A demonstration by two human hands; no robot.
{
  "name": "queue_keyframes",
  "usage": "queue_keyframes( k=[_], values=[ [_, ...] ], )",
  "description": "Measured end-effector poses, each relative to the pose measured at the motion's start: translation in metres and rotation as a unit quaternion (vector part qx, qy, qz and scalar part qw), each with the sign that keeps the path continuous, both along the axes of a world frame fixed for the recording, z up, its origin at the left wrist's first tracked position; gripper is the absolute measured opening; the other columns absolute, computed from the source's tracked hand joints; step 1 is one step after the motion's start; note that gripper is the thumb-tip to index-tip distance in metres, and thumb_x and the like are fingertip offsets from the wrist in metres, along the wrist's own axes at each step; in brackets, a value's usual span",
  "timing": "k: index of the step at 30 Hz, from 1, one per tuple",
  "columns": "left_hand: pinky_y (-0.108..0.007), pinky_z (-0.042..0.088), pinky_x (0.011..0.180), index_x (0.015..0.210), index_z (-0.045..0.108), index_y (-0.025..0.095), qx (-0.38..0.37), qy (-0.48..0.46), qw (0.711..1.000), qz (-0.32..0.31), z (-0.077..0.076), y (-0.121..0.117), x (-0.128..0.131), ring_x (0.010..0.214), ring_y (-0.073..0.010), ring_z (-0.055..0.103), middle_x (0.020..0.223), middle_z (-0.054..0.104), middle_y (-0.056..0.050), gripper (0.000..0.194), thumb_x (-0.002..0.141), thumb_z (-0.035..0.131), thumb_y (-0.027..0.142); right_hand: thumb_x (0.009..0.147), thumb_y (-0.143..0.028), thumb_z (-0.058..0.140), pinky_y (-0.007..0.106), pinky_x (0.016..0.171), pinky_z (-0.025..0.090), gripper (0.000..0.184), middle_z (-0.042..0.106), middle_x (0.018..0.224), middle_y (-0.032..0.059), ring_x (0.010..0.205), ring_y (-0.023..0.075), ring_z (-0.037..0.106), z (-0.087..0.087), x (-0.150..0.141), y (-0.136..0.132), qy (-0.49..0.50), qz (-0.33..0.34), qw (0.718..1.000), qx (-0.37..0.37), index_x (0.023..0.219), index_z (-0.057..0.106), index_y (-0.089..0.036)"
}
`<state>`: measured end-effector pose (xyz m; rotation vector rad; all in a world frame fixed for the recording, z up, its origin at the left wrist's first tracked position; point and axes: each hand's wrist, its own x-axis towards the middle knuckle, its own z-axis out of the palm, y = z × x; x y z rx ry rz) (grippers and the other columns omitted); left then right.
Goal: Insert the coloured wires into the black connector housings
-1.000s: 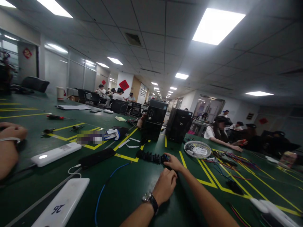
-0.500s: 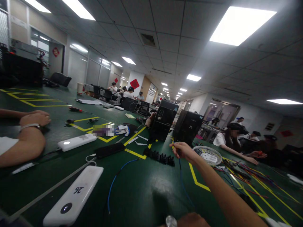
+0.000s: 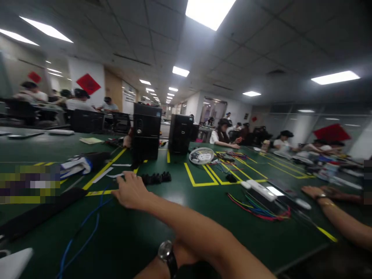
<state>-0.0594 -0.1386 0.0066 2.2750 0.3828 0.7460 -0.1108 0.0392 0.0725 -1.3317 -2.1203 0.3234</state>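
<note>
My right hand (image 3: 131,190) reaches out over the green table, knuckles up and fingers curled downward. Its fingertips meet the end of a blue wire (image 3: 87,219); the exact grip is partly hidden. A second blue wire (image 3: 94,228) lies close beside that one, curving towards me. Just beyond the hand sits a row of small black parts (image 3: 158,178). My left hand (image 3: 186,252) is low in the view, a watch on its wrist. The right forearm crosses over it and hides its fingers.
Two black computer towers (image 3: 147,131) stand at the back. A white basket (image 3: 193,159) and coloured wires (image 3: 264,207) lie to the right, with a white power bank (image 3: 260,190). Another person's arm (image 3: 334,211) rests at the right edge. Yellow tape (image 3: 200,185) marks the table.
The view has swung to the right. My right hand has carried its blue wire leftward and down, beside the other blue wire. More of my left wrist and watch now shows.
</note>
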Motion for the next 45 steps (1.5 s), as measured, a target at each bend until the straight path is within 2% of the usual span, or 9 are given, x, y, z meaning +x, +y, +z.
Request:
queue_keyframes(
  k=[3, 8, 11, 13, 17, 25, 32, 37, 45],
  values=[
    [-0.032, 0.038, 0.097, 0.122, 0.055, 0.027, 0.067, 0.066, 0.991, -0.100, 0.003, 0.042, 0.023, 0.110, -0.0215, 0.052, 0.123, 0.060, -0.002, 0.037, 0.086, 0.048, 0.023, 0.087, -0.035, 0.053, 0.048, 0.094, 0.040, 0.037, 0.050, 0.129, 0.0169, 0.120, 0.0297, 0.045, 0.018, 0.053, -0.038, -0.172, 0.035, 0.982, 0.061, 0.117, 0.054, -0.014],
    [-0.026, 0.041, 0.078, 0.092, 0.064, 0.022, 0.071, 0.122, 0.988, -0.055, 0.006, 0.050, 0.030, 0.081, -0.0161, 0.058, 0.088, 0.066, -0.003, 0.029, 0.091, 0.036, 0.028, 0.079, -0.034, 0.064, 0.019, 0.070, 0.046, 0.038, 0.070, 0.094, -0.0001, 0.080, 0.0134, 0.066, 0.049, 0.197, -0.118, -0.139, 0.263, 0.920, -0.255, 0.115, 0.061, -0.022],
    [-0.024, 0.038, 0.070, 0.086, 0.063, 0.023, 0.064, 0.123, 0.989, -0.056, 0.006, 0.046, 0.033, 0.075, -0.0151, 0.057, 0.082, 0.065, -0.002, 0.028, 0.091, 0.036, 0.030, 0.084, -0.029, 0.058, 0.017, 0.069, 0.044, 0.020, 0.071, 0.089, -0.0001, 0.078, 0.0124, 0.064, 0.049, 0.296, -0.149, -0.093, -0.042, 0.980, -0.172, 0.098, 0.068, -0.020],
    [-0.024, 0.036, 0.068, 0.083, 0.063, 0.023, 0.052, 0.120, 0.990, -0.052, 0.007, 0.046, 0.035, 0.073, -0.0151, 0.056, 0.079, 0.064, -0.001, 0.028, 0.091, 0.037, 0.032, 0.084, -0.023, 0.057, 0.019, 0.068, 0.042, 0.015, 0.070, 0.088, 0.0047, 0.080, 0.0149, 0.063, 0.043, 0.353, -0.161, -0.093, -0.291, 0.948, -0.090, 0.086, 0.069, -0.015],
    [-0.024, 0.036, 0.068, 0.079, 0.064, 0.023, 0.000, 0.117, 0.993, -0.030, 0.011, 0.047, 0.038, 0.072, -0.0158, 0.055, 0.076, 0.064, 0.000, 0.032, 0.090, 0.038, 0.037, 0.081, -0.017, 0.058, 0.021, 0.061, 0.038, 0.016, 0.066, 0.075, 0.0116, 0.078, 0.0182, 0.062, 0.019, 0.422, -0.171, -0.093, -0.440, 0.889, -0.087, 0.069, 0.063, -0.008],
    [-0.025, 0.038, 0.063, 0.086, 0.060, 0.021, -0.092, 0.036, 0.990, 0.103, 0.015, 0.094, 0.094, 0.065, -0.0160, 0.055, 0.064, 0.059, 0.002, 0.037, 0.089, 0.035, 0.048, 0.081, -0.019, 0.059, 0.032, 0.079, 0.043, 0.012, 0.066, 0.095, 0.0170, 0.096, 0.0263, 0.061, -0.026, 0.449, -0.154, -0.083, -0.527, 0.843, -0.070, 0.089, 0.063, -0.010],
    [-0.026, 0.042, 0.082, 0.118, 0.052, 0.007, 0.003, 0.103, 0.983, 0.150, 0.021, 0.158, 0.270, 0.096, -0.0202, 0.059, 0.108, 0.063, -0.014, 0.051, 0.086, 0.043, 0.045, 0.096, -0.027, 0.031, 0.035, 0.076, 0.045, 0.030, 0.066, 0.093, 0.0163, 0.089, 0.0262, 0.064, -0.037, 0.461, -0.157, -0.103, -0.540, 0.835, -0.025, 0.114, 0.048, -0.011],
    [-0.034, 0.037, 0.093, 0.117, 0.052, 0.005, 0.032, 0.136, 0.970, 0.198, 0.008, 0.166, 0.369, 0.114, -0.0292, 0.050, 0.121, 0.055, -0.022, 0.053, 0.077, 0.057, 0.040, 0.098, -0.030, 0.025, 0.035, 0.074, 0.045, 0.030, 0.067, 0.089, 0.0148, 0.086, 0.0260, 0.066, -0.045, 0.461, -0.151, -0.082, -0.525, 0.847, 0.005, 0.116, 0.045, -0.016],
    [-0.040, 0.039, 0.089, 0.090, 0.060, 0.012, 0.101, 0.192, 0.952, 0.217, 0.004, 0.162, 0.378, 0.107, -0.0300, 0.053, 0.102, 0.061, -0.017, 0.033, 0.073, 0.063, 0.040, 0.097, -0.028, 0.027, 0.031, 0.070, 0.047, 0.031, 0.068, 0.087, 0.0147, 0.084, 0.0248, 0.067, -0.045, 0.468, -0.148, -0.076, -0.519, 0.851, 0.041, 0.114, 0.048, -0.015]
  ],
)
